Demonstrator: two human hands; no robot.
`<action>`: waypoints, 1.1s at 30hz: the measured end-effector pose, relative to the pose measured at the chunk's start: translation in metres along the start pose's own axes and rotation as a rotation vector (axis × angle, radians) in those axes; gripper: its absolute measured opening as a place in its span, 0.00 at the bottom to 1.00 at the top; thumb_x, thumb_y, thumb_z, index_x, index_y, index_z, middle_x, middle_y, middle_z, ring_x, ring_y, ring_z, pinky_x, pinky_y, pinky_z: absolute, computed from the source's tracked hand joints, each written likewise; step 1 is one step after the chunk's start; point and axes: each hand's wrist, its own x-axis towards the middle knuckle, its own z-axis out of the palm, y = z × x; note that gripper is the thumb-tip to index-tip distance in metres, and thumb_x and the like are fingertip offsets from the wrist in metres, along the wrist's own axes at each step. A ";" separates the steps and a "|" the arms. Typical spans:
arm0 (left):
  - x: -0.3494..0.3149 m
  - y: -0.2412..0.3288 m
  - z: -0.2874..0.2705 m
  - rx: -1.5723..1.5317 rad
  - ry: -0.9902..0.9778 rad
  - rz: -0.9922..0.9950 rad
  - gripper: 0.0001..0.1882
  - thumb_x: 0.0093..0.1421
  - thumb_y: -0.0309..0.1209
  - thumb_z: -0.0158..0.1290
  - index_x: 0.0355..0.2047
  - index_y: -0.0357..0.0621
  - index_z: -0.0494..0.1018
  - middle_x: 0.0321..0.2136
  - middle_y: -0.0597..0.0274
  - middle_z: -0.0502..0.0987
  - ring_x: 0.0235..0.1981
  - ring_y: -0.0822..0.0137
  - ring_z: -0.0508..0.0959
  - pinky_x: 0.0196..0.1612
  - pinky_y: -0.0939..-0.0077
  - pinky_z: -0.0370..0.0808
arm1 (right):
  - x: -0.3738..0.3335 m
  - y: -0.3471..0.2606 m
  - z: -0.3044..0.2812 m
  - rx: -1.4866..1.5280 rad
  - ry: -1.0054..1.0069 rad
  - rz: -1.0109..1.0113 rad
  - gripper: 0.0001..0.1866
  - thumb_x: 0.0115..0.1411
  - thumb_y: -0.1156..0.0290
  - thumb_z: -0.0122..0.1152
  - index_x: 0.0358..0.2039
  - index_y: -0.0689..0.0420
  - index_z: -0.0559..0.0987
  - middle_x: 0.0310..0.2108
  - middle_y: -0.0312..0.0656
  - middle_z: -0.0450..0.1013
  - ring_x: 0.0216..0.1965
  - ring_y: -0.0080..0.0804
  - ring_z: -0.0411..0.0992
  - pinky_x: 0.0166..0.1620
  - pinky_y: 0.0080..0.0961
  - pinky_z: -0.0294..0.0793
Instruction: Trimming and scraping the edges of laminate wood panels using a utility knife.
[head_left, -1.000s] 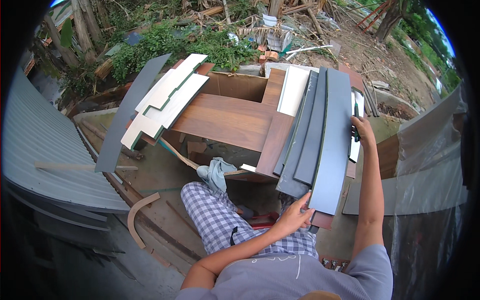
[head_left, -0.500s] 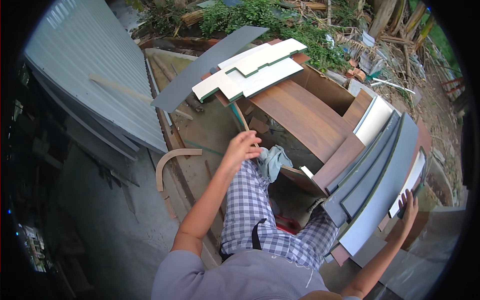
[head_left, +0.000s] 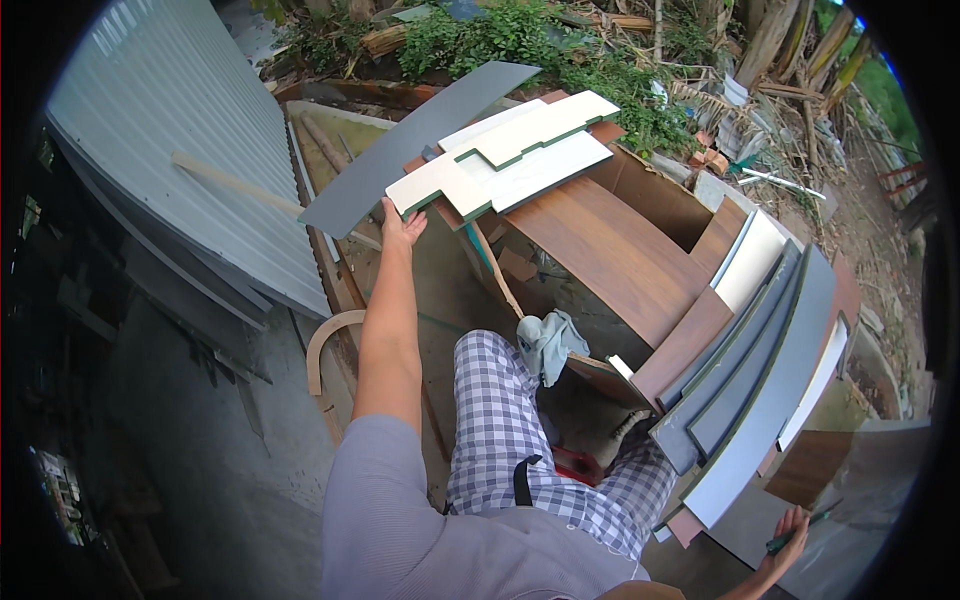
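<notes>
My left hand (head_left: 403,226) is at the near left corner of a notched cream board (head_left: 440,188) with green edges, gripping it; some fingers are hidden beneath. That board lies on a stack with a white board (head_left: 555,160), across a brown wood-grain panel (head_left: 610,250). Low on the right, my right hand (head_left: 789,540) is closed around a slim dark green tool (head_left: 780,543) with a thin tip; its exact kind is unclear. Beside that hand, curved grey boards (head_left: 770,385) lie overlapped in a fanned pile.
A long grey strip (head_left: 415,145) juts out left of the stack. A pale blue cloth (head_left: 550,345) hangs on the open wooden box's edge (head_left: 590,372). Corrugated metal sheet (head_left: 200,140) stands at left, near a curved wooden piece (head_left: 325,345). Plants (head_left: 500,40) grow behind.
My left hand has moved from above the cloth, forward and left, onto the notched cream board. My right hand has drawn back from the grey boards toward me, holding the green tool.
</notes>
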 end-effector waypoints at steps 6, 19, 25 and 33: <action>0.006 -0.001 0.007 0.114 0.084 -0.105 0.34 0.47 0.51 0.59 0.46 0.42 0.62 0.42 0.51 0.65 0.40 0.54 0.71 0.45 0.57 0.71 | -0.012 0.004 -0.015 -0.032 0.045 -0.014 0.29 0.58 0.54 0.53 0.54 0.59 0.63 0.53 0.45 0.65 0.52 0.34 0.65 0.47 0.22 0.67; -0.098 -0.023 0.064 -0.084 -0.151 0.447 0.32 0.60 0.39 0.48 0.57 0.37 0.46 0.53 0.42 0.57 0.50 0.40 0.65 0.52 0.48 0.67 | -0.026 -0.004 0.037 -0.065 -0.011 -0.071 0.30 0.59 0.55 0.51 0.56 0.61 0.60 0.53 0.47 0.64 0.55 0.41 0.62 0.55 0.33 0.58; -0.159 -0.011 0.110 -0.040 -0.126 0.560 0.37 0.59 0.41 0.49 0.58 0.34 0.43 0.53 0.39 0.55 0.49 0.37 0.65 0.49 0.48 0.70 | -0.029 0.011 0.037 -0.029 0.019 -0.036 0.27 0.58 0.54 0.53 0.53 0.57 0.64 0.49 0.42 0.67 0.48 0.32 0.68 0.46 0.22 0.66; -0.204 0.012 0.097 0.025 -0.174 0.519 0.32 0.57 0.42 0.52 0.53 0.34 0.53 0.47 0.42 0.63 0.45 0.43 0.69 0.48 0.49 0.71 | -0.027 0.030 0.013 0.033 0.063 -0.002 0.29 0.58 0.55 0.53 0.54 0.60 0.62 0.50 0.47 0.66 0.50 0.35 0.67 0.48 0.24 0.66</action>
